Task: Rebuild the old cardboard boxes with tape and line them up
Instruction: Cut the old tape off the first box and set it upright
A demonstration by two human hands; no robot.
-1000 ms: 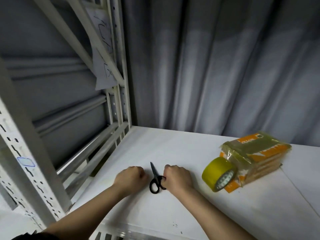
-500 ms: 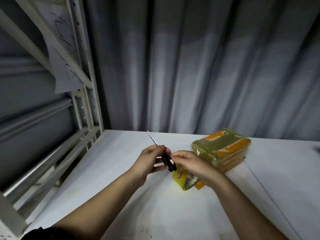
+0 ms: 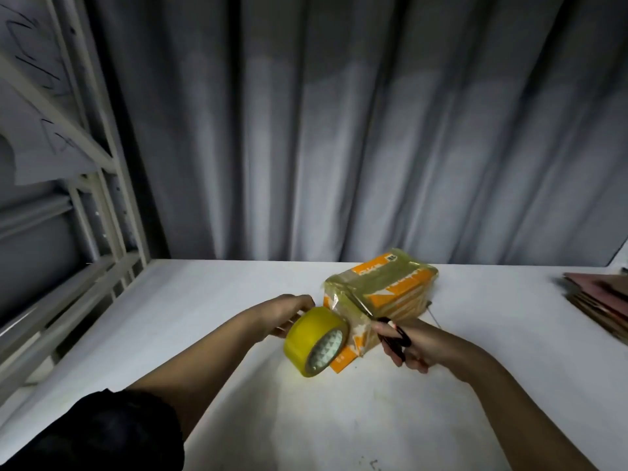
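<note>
A pale metal rack stands at the left, grey curtain behind a white counter. The left hand has its grip on a yellow tape roll, whose open core faces the camera. Just beside it a plastic-wrapped orange bundle runs back and rightward. The right hand clasps black scissors, blades pointing up-left against the bundle. Flattened cardboard lies far right.

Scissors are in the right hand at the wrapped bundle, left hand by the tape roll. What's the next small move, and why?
Probably snip the clear wrap: the right hand holds the scissors with their blades already on the wrapped bundle of flat boxes. The left hand, behind the tape roll, could steady the bundle. The boxes likely must come free before taping.
</note>
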